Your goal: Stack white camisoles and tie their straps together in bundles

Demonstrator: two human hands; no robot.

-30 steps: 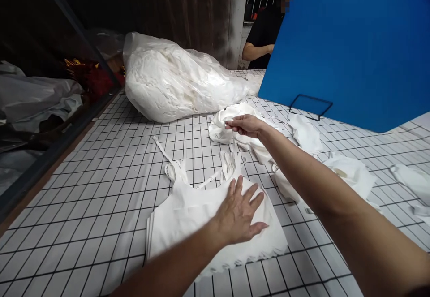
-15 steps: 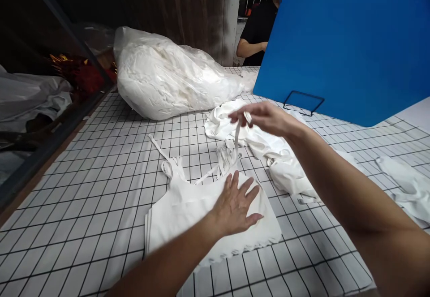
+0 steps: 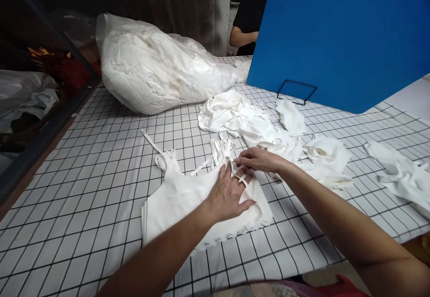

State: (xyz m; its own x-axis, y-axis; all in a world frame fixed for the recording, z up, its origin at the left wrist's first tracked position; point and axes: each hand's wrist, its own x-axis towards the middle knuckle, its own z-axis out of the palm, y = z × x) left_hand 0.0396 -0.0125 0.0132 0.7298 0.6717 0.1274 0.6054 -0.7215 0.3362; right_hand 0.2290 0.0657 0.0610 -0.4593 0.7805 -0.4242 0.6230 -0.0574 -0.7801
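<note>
Clear plastic bag packed with white material [image 3: 151,68]: far left on the white, black-gridded surface [image 3: 94,189]. Stack of flat white fabric pieces with thin ties [image 3: 181,194]: near edge, centre, under the left hand [image 3: 225,200]. Left hand: palm down, fingers spread, a narrow white fabric strap [image 3: 242,181] crossing them. Right hand [image 3: 258,159]: beside the left fingertips, fingers curled; cannot tell whether they pinch the strap. Crumpled white fabric heap [image 3: 248,120]: beyond both hands. Large flat blue panel [image 3: 336,37]: far right.
</note>
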